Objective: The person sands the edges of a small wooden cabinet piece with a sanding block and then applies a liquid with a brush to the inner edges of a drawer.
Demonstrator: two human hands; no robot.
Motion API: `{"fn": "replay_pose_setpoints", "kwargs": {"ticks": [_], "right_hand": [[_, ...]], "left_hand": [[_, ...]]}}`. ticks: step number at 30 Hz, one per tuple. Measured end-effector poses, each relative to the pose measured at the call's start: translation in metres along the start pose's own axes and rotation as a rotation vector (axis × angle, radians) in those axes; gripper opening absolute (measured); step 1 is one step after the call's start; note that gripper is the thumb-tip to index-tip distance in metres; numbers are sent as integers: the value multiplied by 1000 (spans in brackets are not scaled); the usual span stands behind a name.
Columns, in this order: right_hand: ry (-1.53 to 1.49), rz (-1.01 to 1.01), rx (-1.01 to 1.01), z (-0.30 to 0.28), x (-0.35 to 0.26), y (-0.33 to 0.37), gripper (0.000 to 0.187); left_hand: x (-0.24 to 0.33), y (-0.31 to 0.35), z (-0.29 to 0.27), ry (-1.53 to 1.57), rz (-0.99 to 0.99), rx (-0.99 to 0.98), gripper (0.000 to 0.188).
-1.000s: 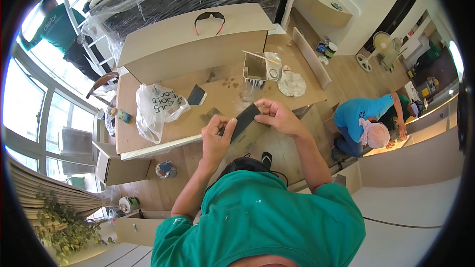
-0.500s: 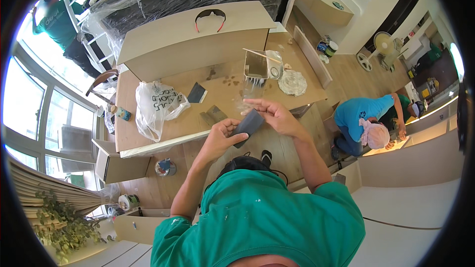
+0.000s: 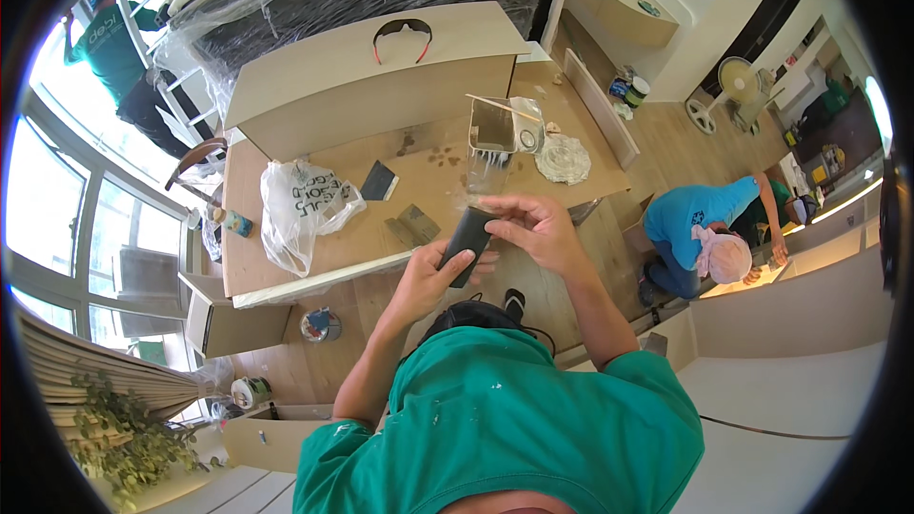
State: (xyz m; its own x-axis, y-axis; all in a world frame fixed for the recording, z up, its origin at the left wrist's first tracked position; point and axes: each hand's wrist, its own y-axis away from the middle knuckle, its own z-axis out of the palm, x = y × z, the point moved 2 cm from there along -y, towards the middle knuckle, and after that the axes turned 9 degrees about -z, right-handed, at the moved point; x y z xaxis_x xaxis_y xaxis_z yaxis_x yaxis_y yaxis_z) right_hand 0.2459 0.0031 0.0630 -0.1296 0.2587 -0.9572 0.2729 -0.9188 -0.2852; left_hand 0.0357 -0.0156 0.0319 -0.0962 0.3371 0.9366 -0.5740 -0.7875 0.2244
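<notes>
A dark grey, folded rectangle that looks like sandpaper is held in front of my chest, near the table's edge. My left hand grips its lower end, with the thumb across its face. Around the upper right part closes my right hand, thumb pressed on the edge and some fingers behind it. Beyond the hands, a similar dark sheet with a pale corner lies on the table. Closer to me is a brownish folded piece.
On the table are a white plastic bag, a metal tin with a stick across it, a crumpled white cloth and a long panel box bearing dark glasses. A co-worker in blue crouches right; another stands by a ladder.
The sandpaper has turned more upright. My right hand has closed from loosely spread fingers onto its upper right edge, while my left hand keeps its hold.
</notes>
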Motion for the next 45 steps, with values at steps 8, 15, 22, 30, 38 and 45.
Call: {"fn": "replay_pose_setpoints", "kwargs": {"ticks": [8, 15, 22, 30, 38, 45], "right_hand": [[-69, -126, 36, 5, -14, 5, 35], [-155, -65, 76, 3, -10, 5, 30], [-16, -71, 36, 18, -1, -6, 27], [-194, 28, 313, 6, 35, -18, 19], [-220, 25, 358, -3, 30, -16, 20], [-175, -25, 323, 4, 22, -12, 20]], "left_hand": [[9, 9, 6, 58, 42, 30, 38], [9, 11, 12, 68, 44, 88, 37], [4, 8, 13, -45, -1, 56, 33], [-3, 7, 5, 240, 78, 32, 42], [-11, 8, -11, 130, 142, 101, 36], [-15, 3, -14, 87, 207, 170, 24]]}}
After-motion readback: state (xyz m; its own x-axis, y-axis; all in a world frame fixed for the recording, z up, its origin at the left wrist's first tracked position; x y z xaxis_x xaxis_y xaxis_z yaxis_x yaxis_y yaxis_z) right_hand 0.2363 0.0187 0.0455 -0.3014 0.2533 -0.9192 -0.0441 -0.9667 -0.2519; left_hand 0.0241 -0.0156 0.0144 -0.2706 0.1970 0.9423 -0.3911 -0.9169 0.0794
